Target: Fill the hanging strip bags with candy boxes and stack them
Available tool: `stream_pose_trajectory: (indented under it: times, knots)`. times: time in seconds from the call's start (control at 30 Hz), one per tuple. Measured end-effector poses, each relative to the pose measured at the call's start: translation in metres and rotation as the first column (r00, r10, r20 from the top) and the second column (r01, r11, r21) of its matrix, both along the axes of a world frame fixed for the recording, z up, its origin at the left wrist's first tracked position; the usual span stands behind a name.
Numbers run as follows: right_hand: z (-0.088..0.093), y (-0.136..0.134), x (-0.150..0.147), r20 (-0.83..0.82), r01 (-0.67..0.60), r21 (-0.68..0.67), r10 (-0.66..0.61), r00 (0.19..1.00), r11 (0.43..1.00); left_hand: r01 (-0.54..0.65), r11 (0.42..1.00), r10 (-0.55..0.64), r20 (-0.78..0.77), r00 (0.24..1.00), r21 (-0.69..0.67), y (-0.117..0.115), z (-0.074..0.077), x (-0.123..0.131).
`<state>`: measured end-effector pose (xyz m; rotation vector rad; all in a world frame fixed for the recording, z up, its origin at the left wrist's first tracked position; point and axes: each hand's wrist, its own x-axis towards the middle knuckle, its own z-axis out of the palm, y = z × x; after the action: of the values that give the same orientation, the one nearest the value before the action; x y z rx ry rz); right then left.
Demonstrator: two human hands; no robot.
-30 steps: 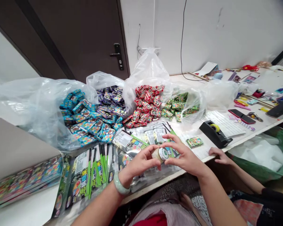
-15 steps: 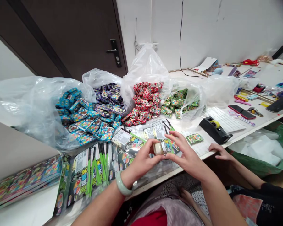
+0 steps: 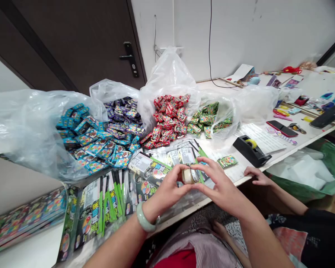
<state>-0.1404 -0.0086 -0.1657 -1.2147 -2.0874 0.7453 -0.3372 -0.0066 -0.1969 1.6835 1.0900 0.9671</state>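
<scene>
Above the green printed packets [image 3: 156,172], left hand [image 3: 166,191] and right hand [image 3: 222,190] both pinch a small jar [image 3: 188,176] between fingertips; tape dispenser [image 3: 249,149] sits right of the packets.

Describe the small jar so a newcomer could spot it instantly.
Along the near edge of the white table, find two hands over the black-and-green card packs. The small jar is pinched between left hand and right hand. It alone is round and cream-coloured, not flat and printed.
</scene>
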Motion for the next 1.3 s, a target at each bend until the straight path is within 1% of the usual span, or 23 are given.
stream_pose_trajectory:
  times: [0.1,0.17,0.2,0.23,0.3,0.37,0.4,0.5,0.63,0.7,0.83,0.97,1.07,1.13,1.17,1.23,1.3]
  knots:
    - [-0.002,0.000,-0.002,-0.032,0.046,0.034,-0.045,0.998,0.998,0.012,0.999,-0.012,-0.018,1.000,0.045,-0.003,0.001,0.003]
    - [-0.005,0.001,-0.004,-0.029,0.071,0.041,-0.069,0.997,0.997,0.001,0.995,0.003,-0.049,0.999,0.100,-0.004,0.000,0.005]
    - [-0.006,0.002,-0.005,-0.023,0.073,0.040,-0.072,0.997,0.997,-0.004,0.995,0.009,-0.047,0.999,0.102,-0.004,-0.001,0.006]
    - [-0.007,0.002,-0.006,-0.016,0.073,0.042,-0.072,0.997,0.996,-0.007,0.997,0.008,-0.024,1.000,0.076,-0.004,-0.002,0.007]
    - [-0.008,0.002,-0.007,-0.006,0.078,0.059,-0.077,0.997,0.995,0.015,0.998,-0.010,0.081,0.997,-0.058,-0.001,-0.006,0.005]
    - [-0.008,0.002,-0.007,0.000,0.075,0.074,-0.075,0.997,0.994,0.097,0.972,-0.047,0.225,0.973,-0.215,0.002,-0.010,0.002]
    - [-0.008,0.001,-0.008,0.000,0.064,0.076,-0.064,0.998,0.995,0.150,0.952,-0.069,0.288,0.955,-0.267,0.004,-0.012,-0.001]
    - [-0.008,0.002,-0.009,-0.004,0.014,0.098,-0.014,1.000,0.995,0.265,0.908,-0.115,0.415,0.902,-0.324,0.006,-0.017,-0.007]
    - [-0.012,0.005,-0.009,-0.024,0.004,0.146,0.000,1.000,0.989,0.343,0.879,-0.146,0.499,0.854,-0.330,0.004,-0.019,-0.008]
    - [-0.014,0.005,-0.009,-0.054,-0.003,0.124,0.010,0.998,0.992,0.381,0.860,-0.157,0.535,0.830,-0.339,0.003,-0.019,-0.007]
    - [-0.017,0.005,-0.006,-0.155,-0.016,0.044,0.023,0.988,0.999,0.440,0.816,-0.127,0.628,0.768,-0.374,0.002,-0.018,-0.005]
    - [-0.019,0.006,-0.002,-0.269,-0.049,-0.050,0.034,0.963,0.998,0.478,0.803,-0.135,0.673,0.727,-0.356,0.004,-0.019,-0.001]
    - [-0.021,0.006,-0.001,-0.349,-0.069,-0.085,0.035,0.936,0.994,0.502,0.794,-0.150,0.690,0.708,-0.343,0.006,-0.017,0.003]
    - [-0.022,0.006,-0.001,-0.378,-0.064,-0.086,0.027,0.925,0.994,0.495,0.802,-0.162,0.676,0.719,-0.334,0.007,-0.014,0.006]
    - [-0.023,0.005,-0.001,-0.379,-0.051,-0.082,0.016,0.925,0.995,0.476,0.817,-0.168,0.656,0.735,-0.324,0.006,-0.012,0.007]
    - [-0.022,0.005,-0.001,-0.372,-0.008,-0.064,-0.017,0.928,0.998,0.395,0.869,-0.164,0.581,0.797,-0.297,0.004,-0.009,0.011]
    - [-0.020,0.006,-0.001,-0.380,0.033,-0.041,-0.046,0.924,0.999,0.296,0.918,-0.135,0.492,0.860,-0.265,0.002,-0.007,0.014]
